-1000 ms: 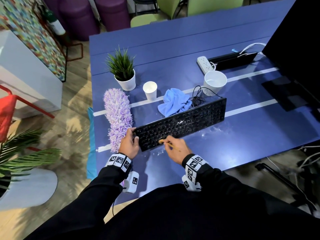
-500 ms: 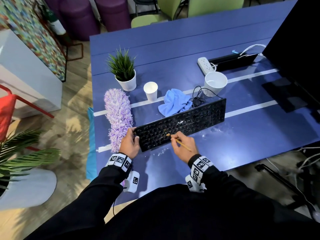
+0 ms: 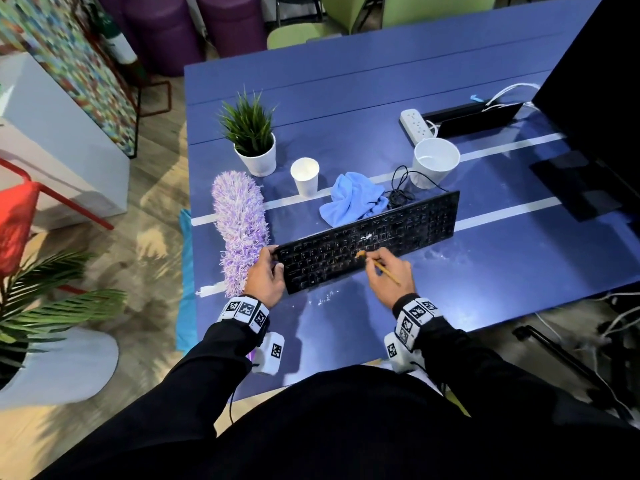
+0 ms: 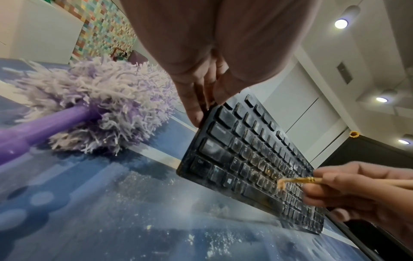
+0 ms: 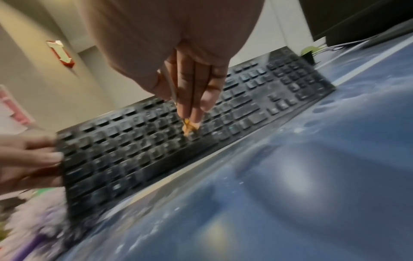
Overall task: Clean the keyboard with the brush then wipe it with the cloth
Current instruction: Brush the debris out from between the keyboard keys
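Note:
A dusty black keyboard [image 3: 370, 240] lies slantwise on the blue table [image 3: 346, 109]. My left hand [image 3: 266, 273] grips its left end, thumb on the keys [image 4: 250, 148] and fingers [image 4: 192, 106] round the edge. My right hand [image 3: 388, 268] pinches a thin wooden brush [image 3: 381, 268]; its yellow bristles [image 4: 281, 184] touch the middle keys [image 5: 188, 129]. White dust sits on the keys and on the table before the keyboard. A crumpled light blue cloth [image 3: 353, 199] lies just behind the keyboard.
A fluffy purple duster [image 3: 239, 230] lies left of the keyboard, against my left hand. Behind stand a potted plant [image 3: 254, 140], a small paper cup [image 3: 305, 176] and a larger white cup [image 3: 434, 162]. A power strip [image 3: 415, 124], cables and a dark monitor [image 3: 602, 98] fill the right.
My right hand has carried the brush rightward along the keys, from near the left end to the middle. The left hand has stayed on the keyboard's left end.

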`<state>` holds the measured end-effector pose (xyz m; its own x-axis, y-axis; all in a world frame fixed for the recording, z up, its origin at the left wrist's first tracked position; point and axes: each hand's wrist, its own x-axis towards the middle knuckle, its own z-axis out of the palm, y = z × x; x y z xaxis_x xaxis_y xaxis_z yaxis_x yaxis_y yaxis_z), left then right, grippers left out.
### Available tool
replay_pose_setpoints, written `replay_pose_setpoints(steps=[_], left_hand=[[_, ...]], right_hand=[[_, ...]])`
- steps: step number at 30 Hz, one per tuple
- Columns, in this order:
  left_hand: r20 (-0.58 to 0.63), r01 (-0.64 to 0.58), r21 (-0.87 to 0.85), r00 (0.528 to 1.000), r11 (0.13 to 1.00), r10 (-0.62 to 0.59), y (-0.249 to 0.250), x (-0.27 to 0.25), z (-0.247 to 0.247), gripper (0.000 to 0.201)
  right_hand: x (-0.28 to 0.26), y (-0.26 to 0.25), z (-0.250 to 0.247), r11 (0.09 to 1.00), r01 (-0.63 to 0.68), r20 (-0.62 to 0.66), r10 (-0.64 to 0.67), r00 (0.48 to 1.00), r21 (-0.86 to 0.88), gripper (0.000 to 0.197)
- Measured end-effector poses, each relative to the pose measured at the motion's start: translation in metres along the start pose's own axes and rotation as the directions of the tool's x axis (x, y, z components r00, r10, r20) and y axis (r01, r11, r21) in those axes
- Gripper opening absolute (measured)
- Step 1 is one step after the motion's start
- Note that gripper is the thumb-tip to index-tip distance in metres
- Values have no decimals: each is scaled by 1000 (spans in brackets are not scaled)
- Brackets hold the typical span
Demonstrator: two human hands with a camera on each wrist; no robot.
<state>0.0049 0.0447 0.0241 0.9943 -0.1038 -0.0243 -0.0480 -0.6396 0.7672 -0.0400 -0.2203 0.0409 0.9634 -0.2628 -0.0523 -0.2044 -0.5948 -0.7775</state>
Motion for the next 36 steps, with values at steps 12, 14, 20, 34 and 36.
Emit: replay_pose_setpoints(steps=[12, 14, 20, 34, 36], left_hand=[[10, -2, 30, 1000, 1000, 1, 0, -2, -4, 29], [8, -1, 19, 1000, 1000, 1, 0, -3, -4, 28], [7, -1, 22, 1000, 1000, 1, 3, -5, -5, 28], [1, 4, 9, 1000, 1000, -4, 1, -2, -13, 28], [-10, 16, 29, 1000, 999, -15, 2, -2, -13, 29]], right_hand=[[8, 25, -21, 998, -52, 4, 52, 999, -24, 16], [10, 29, -27, 998, -28, 46, 31, 998, -57, 7], [5, -9, -16, 986, 144, -38, -141, 989, 89, 4], [17, -9, -30, 993, 107, 27, -109, 994, 58, 4], [23, -4, -33, 999, 18, -58, -16, 998, 34, 6]])
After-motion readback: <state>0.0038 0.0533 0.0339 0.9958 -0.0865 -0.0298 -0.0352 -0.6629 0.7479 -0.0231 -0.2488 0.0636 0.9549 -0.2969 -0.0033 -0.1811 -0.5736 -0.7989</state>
